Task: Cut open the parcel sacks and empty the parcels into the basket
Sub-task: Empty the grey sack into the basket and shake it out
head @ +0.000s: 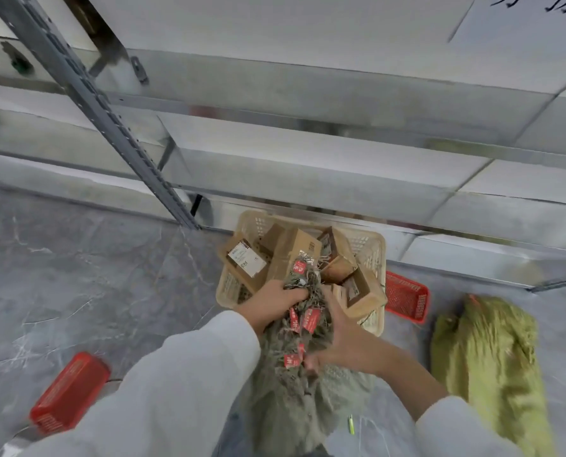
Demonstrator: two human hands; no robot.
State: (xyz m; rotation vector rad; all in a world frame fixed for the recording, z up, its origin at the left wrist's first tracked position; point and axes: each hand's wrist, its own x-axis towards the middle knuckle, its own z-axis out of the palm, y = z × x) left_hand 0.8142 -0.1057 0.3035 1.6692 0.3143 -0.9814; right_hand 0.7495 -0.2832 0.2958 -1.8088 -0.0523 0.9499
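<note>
The grey-green woven sack (288, 400) hangs between the person's 2 hands, its frayed open mouth turned down onto the beige plastic basket (372, 242), so whatever is left inside would drop straight in. Red tags (309, 319) dangle from the mouth's ragged edge, which suggests the closure has already been cut.

The left hand (275, 298) has its fingers curled tight round the bunched mouth and aims it at the basket. The right hand (339, 331) clamps the sack's side a little lower, its fingertips pressed into the weave though blurred. This looks like a grip for squeezing or shaking contents toward the opening.

The basket sits on the floor right beneath the hands and is already piled with cardboard parcels (247, 258), several tilted on edge above the rim. This sack seems near empty, being limp and flat.

A red basket (407, 300) touches the beige one's right side, and a 2nd red basket (69, 392) lies well apart on the left. A yellow-green sack (486, 367) lies on the grey floor to the right, probably next. Metal shelving (308, 150) stands behind.
</note>
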